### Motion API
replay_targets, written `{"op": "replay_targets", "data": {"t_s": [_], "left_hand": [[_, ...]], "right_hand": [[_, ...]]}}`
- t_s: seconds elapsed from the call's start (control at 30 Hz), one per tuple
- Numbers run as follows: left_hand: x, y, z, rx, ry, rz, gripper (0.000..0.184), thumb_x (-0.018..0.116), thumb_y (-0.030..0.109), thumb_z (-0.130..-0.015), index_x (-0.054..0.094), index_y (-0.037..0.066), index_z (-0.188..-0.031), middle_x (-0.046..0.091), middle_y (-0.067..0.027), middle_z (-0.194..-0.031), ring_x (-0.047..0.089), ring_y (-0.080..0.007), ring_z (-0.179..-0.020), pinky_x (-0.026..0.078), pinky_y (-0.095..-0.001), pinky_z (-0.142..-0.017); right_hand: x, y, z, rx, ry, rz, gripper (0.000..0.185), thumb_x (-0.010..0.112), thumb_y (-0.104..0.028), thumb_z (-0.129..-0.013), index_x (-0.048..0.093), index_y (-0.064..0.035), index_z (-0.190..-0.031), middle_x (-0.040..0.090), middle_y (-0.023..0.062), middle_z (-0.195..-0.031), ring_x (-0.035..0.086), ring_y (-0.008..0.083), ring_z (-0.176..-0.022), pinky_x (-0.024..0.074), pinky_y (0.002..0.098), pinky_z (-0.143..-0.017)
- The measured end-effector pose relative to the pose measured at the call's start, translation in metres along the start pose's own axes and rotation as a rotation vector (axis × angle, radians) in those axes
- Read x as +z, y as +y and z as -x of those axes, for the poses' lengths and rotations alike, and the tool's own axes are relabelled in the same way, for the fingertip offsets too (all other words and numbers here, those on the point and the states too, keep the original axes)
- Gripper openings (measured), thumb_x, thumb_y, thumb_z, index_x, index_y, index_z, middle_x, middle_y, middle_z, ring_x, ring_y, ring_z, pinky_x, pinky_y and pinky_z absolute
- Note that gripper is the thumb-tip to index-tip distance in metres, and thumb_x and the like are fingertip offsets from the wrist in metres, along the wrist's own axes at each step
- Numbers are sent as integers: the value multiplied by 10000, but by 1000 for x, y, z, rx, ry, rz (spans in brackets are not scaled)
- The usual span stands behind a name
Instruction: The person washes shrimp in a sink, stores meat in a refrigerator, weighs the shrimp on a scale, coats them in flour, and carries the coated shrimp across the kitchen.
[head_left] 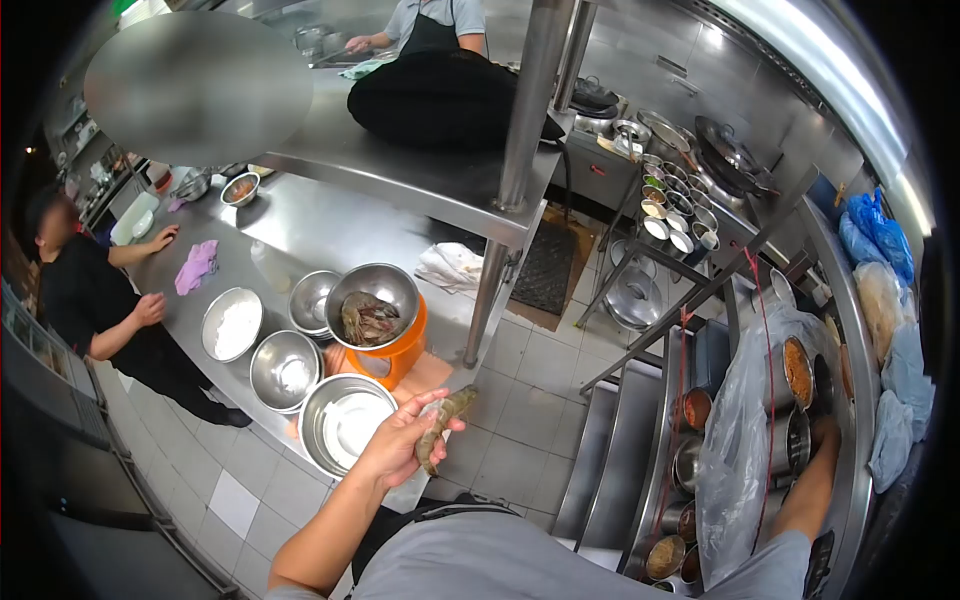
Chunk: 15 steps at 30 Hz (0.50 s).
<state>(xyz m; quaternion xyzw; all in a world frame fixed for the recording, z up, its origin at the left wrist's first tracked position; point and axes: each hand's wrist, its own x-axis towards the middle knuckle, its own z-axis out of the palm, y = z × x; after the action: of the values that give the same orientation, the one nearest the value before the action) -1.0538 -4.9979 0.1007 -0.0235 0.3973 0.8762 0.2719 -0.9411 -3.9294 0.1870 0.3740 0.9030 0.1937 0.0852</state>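
Observation:
My left hand (408, 440) is closed around a raw, grey-green shrimp (445, 428) in its shell, held up over the near end of the steel counter. Just beyond it, a steel bowl (375, 278) with several more shrimp (368, 318) sits on an orange stand-like object (405, 362). Below my left wrist stands a wide steel basin (335, 415), light inside. Far to the right, my right hand (826, 435) reaches in among steel pots (790, 440) on the shelf. Its fingers are hidden, so I cannot see whether it holds anything.
Metal bowls (285, 370), one with white powder (237, 325), stand on the counter (225, 265) near a purple cloth (197, 266). A co-worker in black (95, 285) stands left. A steel post (490, 300) rises at the counter's corner. Clear plastic sheeting (750, 430) hangs over the right shelf.

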Motion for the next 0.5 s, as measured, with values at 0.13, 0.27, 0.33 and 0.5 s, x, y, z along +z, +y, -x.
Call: {"op": "replay_targets", "data": {"t_s": [0.13, 0.27, 0.33, 0.5], "left_hand": [[6, 13, 2, 24, 36, 20, 495, 531, 124, -1071, 371, 117, -1540, 652, -210, -1231, 656, -179, -742, 554, -305, -682], [3, 26, -6, 52, -15, -29, 561, 594, 78, -1029, 374, 139, -1542, 611, -215, -1303, 666, -194, -811, 559, -333, -727], [4, 35, -6, 71, -43, -63, 608, 632, 53, -1001, 372, 150, -1542, 616, -184, -1289, 667, -196, -820, 557, -335, -731], [-12, 54, -1, 63, -88, -81, 598, 637, 36, -992, 384, 141, -1524, 623, -167, -1261, 677, -209, -854, 563, -336, -739]], "right_hand": [[-40, -32, 41, 72, 17, 53, 397, 709, -289, -899, 709, 8, -1163, 667, 275, -1246, 650, 446, -1164, 536, 516, -979], [-102, -75, 112, 222, 167, -19, 370, 727, -284, -897, 717, 3, -1130, 681, 271, -1219, 658, 446, -1149, 542, 517, -964], [-132, -94, 145, 291, 258, -61, 357, 736, -281, -895, 721, 1, -1114, 687, 269, -1205, 662, 446, -1141, 545, 518, -956], [-95, -63, 122, 170, 489, -273, 229, 730, -216, -895, 695, 10, -914, 712, 246, -969, 700, 375, -833, 547, 475, -746]]}}
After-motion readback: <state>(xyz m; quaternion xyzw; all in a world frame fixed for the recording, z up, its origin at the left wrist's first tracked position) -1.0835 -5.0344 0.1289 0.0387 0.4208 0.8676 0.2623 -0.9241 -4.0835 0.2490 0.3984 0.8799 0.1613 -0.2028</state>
